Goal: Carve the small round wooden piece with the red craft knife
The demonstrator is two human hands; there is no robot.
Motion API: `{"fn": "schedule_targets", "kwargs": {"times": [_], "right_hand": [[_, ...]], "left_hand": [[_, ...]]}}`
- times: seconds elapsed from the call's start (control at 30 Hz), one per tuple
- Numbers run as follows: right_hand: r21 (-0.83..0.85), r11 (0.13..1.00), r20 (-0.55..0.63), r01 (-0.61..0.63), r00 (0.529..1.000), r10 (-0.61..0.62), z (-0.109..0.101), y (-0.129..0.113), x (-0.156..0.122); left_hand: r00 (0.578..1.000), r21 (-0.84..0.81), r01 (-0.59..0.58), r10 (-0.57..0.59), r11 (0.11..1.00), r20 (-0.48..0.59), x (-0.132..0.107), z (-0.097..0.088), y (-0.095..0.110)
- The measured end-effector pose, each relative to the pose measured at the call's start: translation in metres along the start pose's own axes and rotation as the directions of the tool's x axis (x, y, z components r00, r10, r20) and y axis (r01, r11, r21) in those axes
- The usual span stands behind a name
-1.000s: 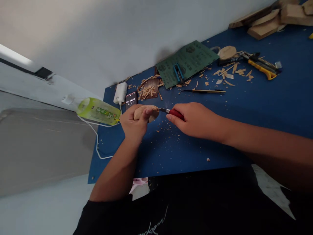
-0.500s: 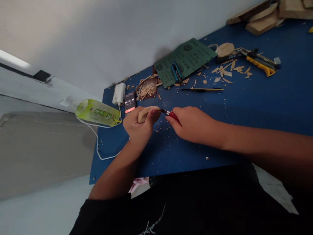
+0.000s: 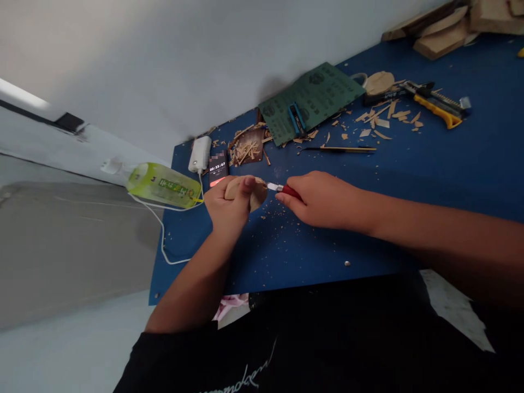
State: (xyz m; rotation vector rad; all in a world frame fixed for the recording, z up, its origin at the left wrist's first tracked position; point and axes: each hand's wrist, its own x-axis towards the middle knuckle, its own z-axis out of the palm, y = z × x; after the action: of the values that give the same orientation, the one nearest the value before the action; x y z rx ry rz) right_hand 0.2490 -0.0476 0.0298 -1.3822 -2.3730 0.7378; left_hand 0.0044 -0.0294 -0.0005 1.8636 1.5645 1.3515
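Note:
My left hand (image 3: pixel 228 206) is closed around a pale, rounded piece of wood (image 3: pixel 257 197), with the thumb pressed along its near face. In my right hand (image 3: pixel 317 197) is a carving knife, gripped by its red handle (image 3: pixel 291 191). Its short, bright blade (image 3: pixel 274 187) points left, and the tip is at the right edge of the wood; whether it cuts in I cannot tell. Fine wood crumbs (image 3: pixel 282 218) are scattered on the blue tabletop (image 3: pixel 319 245) below both hands.
A phone (image 3: pixel 218 165) with a running timer lies behind my left hand, near a white power adapter (image 3: pixel 200 154). A yellow-green bottle (image 3: pixel 164 185) lies left. Farther back are green sandpaper (image 3: pixel 315 98), wood shavings (image 3: pixel 248 150), a thin tool (image 3: pixel 339 149), a yellow cutter (image 3: pixel 438 109) and wood blocks (image 3: pixel 444 41).
The wood has turned in my left hand, showing more of its broad face. My left thumb has shifted up and left. The blade has rotated and now catches the light; my right hand rose slightly.

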Motion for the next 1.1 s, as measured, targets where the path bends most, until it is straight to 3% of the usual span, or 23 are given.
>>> {"fn": "schedule_targets", "kwargs": {"times": [0.1, 0.27, 0.4, 0.53, 0.77, 0.97, 1.03, 1.1], "right_hand": [[0.042, 0.999, -0.007, 0.03, 1.0, -0.029, -0.002, 0.002, 0.002], [0.203, 0.979, -0.007, 0.029, 1.0, -0.029, -0.003, 0.005, 0.005], [0.317, 0.948, -0.027, -0.011, 0.999, 0.02, 0.0, 0.002, 0.002], [0.26, 0.965, -0.088, -0.044, 0.994, 0.069, 0.005, -0.005, -0.006], [0.131, 0.986, -0.117, -0.101, 0.986, 0.117, 0.007, -0.012, -0.013], [0.334, 0.939, -0.078, -0.088, 0.99, 0.12, 0.006, -0.007, -0.006], [0.374, 0.925, -0.074, -0.065, 0.992, 0.1, 0.006, -0.003, -0.003], [0.382, 0.924, -0.082, -0.022, 0.995, 0.058, 0.006, 0.001, 0.0]], "left_hand": [[1.0, -0.067, 0.022, -0.021, 0.997, 0.021, 0.002, -0.002, -0.003], [0.999, -0.105, -0.044, 0.044, 0.994, -0.005, 0.007, -0.003, -0.006], [0.982, -0.05, -0.186, 0.186, 0.981, -0.019, 0.006, -0.002, 0.0], [0.944, -0.018, -0.328, 0.327, 0.944, -0.055, 0.0, -0.001, 0.005], [0.929, 0.114, -0.35, 0.36, 0.93, -0.082, -0.006, 0.0, 0.009], [0.831, 0.192, -0.536, 0.554, 0.822, -0.049, -0.003, -0.004, 0.012], [0.845, 0.179, -0.519, 0.533, 0.836, -0.043, -0.002, -0.005, 0.012], [0.898, 0.126, -0.427, 0.437, 0.895, -0.057, -0.002, -0.007, 0.011]]}}
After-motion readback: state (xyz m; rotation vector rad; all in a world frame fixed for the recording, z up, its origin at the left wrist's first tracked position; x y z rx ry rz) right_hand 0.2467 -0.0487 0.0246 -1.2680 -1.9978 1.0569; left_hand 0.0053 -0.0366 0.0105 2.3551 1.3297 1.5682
